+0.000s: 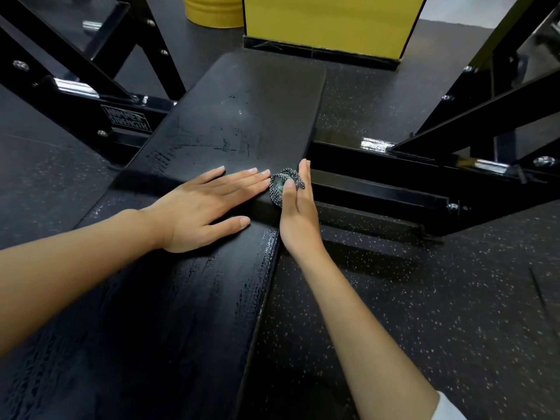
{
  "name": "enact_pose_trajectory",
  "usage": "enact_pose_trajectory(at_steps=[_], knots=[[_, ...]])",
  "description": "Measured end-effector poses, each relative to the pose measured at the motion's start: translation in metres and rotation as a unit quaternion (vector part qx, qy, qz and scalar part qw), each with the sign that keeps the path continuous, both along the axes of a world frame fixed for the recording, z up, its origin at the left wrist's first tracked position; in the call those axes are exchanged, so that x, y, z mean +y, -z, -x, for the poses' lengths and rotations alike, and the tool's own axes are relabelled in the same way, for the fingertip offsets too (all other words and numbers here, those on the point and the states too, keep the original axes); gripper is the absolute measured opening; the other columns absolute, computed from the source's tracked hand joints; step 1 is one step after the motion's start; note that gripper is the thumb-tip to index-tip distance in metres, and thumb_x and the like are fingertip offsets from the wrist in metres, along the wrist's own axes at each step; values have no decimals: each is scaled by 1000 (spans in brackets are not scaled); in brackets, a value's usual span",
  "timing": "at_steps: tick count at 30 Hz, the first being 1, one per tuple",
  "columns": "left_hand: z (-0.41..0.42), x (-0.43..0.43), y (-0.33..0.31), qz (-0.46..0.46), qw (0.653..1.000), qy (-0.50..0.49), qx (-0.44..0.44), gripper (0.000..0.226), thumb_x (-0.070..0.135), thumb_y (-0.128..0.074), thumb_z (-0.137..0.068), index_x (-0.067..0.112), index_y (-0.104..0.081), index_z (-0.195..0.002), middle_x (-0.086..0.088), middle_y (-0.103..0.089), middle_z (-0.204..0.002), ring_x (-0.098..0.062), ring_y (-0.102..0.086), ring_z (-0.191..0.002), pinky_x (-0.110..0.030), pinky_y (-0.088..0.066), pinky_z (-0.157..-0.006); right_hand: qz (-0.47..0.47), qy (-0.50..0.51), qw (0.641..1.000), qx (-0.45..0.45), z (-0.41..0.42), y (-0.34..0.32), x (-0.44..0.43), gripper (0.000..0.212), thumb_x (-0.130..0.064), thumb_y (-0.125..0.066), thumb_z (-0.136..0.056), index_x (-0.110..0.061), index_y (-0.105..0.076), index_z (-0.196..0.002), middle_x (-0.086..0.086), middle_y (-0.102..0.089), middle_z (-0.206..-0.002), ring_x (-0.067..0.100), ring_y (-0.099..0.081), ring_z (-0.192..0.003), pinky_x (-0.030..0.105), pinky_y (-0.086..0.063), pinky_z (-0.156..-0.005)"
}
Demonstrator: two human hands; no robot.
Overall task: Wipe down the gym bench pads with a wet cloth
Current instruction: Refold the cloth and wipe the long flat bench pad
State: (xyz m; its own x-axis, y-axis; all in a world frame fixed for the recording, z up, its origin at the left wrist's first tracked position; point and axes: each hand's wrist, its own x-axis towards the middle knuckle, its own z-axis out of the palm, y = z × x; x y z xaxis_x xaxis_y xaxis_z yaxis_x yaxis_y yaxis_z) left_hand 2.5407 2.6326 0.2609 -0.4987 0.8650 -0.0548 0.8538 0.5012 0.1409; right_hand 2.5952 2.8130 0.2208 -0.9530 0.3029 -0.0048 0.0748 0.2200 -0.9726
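Note:
A black bench runs from the near left to the middle of the view, in two pads: a near pad (169, 313) streaked with wet marks and a far pad (251, 116) with faint streaks. My left hand (203, 207) lies flat, fingers spread, across the seam between them. My right hand (298, 207) presses a bunched black-and-white checked cloth (280, 184) against the right side edge of the far pad, near the seam. Part of the cloth is hidden under the thumb and palm.
Black steel frame beams (409, 189) with bolts cross under the bench and rise at the left (60, 65) and right. A yellow panel (327, 19) and yellow drum (212, 10) stand beyond the bench. Speckled black rubber floor (424, 313) lies to the right.

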Motion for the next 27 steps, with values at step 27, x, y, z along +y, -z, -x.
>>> enact_pose_trajectory(at_steps=[27], knots=[[36,18,2,-11,1000,-22,-8,64,60,-12,-98,36,-1,-157,21,1,-164,4,5,-149,-33,0,-124,128,2,989,71,-49,10,-26,47,-41,-28,-96,-49,-13,-140,-25,-6,-160,-12,-3,-144,25,-7,-123]])
